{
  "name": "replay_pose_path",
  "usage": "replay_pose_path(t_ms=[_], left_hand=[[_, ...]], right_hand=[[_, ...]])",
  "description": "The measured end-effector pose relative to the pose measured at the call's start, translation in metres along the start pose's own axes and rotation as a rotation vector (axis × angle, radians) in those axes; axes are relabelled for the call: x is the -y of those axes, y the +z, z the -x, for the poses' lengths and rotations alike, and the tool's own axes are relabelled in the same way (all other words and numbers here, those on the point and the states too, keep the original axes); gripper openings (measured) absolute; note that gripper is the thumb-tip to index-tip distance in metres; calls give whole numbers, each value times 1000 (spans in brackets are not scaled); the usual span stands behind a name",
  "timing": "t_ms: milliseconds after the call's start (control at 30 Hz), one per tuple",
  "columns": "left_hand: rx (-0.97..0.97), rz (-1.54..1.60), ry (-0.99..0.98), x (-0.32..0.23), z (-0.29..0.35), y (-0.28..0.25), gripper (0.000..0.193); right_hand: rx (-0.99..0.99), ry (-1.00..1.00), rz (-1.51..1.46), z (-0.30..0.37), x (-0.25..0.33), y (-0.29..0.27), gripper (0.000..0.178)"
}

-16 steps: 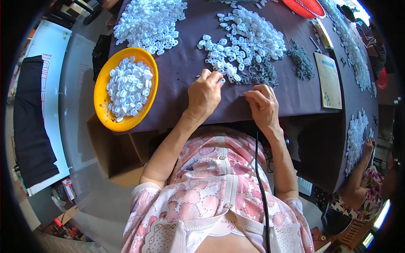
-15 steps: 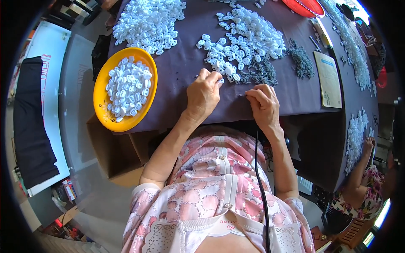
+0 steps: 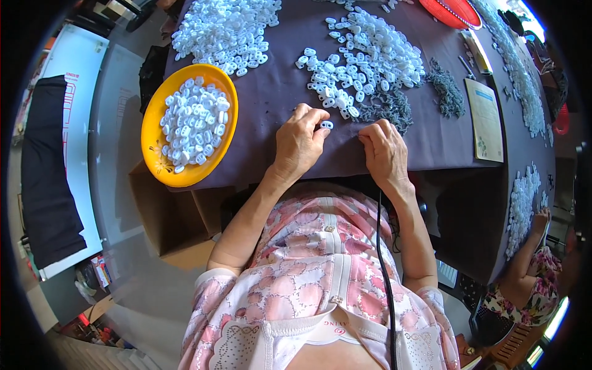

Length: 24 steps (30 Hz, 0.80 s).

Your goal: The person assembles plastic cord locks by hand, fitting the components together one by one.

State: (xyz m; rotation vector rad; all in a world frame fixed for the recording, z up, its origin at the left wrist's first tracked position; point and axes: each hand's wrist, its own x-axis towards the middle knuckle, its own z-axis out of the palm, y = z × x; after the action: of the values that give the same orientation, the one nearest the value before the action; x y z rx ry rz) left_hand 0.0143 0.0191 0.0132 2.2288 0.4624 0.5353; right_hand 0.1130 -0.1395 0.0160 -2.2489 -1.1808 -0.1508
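Between the thumb and fingers of my left hand [image 3: 297, 147] is a small white oval plastic piece [image 3: 327, 124], its face with two dark holes turned up. My right hand [image 3: 387, 155] is closed in a pinch just to the right, over the table's near edge; whatever is between its fingertips is too small to make out. Just beyond it lies a heap of small dark grey pieces [image 3: 394, 110]. A loose pile of the same white pieces [image 3: 385, 52] spreads behind both hands. To the left, a yellow oval bowl [image 3: 152, 126] holds many more white pieces.
Another white heap [image 3: 225, 31] lies at the far left of the dark tablecloth [image 3: 265, 92]. Rightward are a second grey heap [image 3: 445, 89], a tan booklet [image 3: 484, 120] and a red basket [image 3: 449, 11]. Another person's arm [image 3: 524, 253] reaches toward a white pile at far right.
The white piece in my left hand has come into clearer view, its holes now showing beyond the fingertips. My right hand stays pinched in nearly the same place. The whole view has shifted slightly.
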Motion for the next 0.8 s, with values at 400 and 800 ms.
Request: replay_pose_path(t_ms=[400, 800], left_hand=[[-49, 304, 57, -20, 6, 18, 10], [-16, 206, -5, -23, 9, 30, 9]], right_hand=[[97, 308, -553, -7, 9, -9, 8], [83, 289, -528, -5, 9, -5, 6]])
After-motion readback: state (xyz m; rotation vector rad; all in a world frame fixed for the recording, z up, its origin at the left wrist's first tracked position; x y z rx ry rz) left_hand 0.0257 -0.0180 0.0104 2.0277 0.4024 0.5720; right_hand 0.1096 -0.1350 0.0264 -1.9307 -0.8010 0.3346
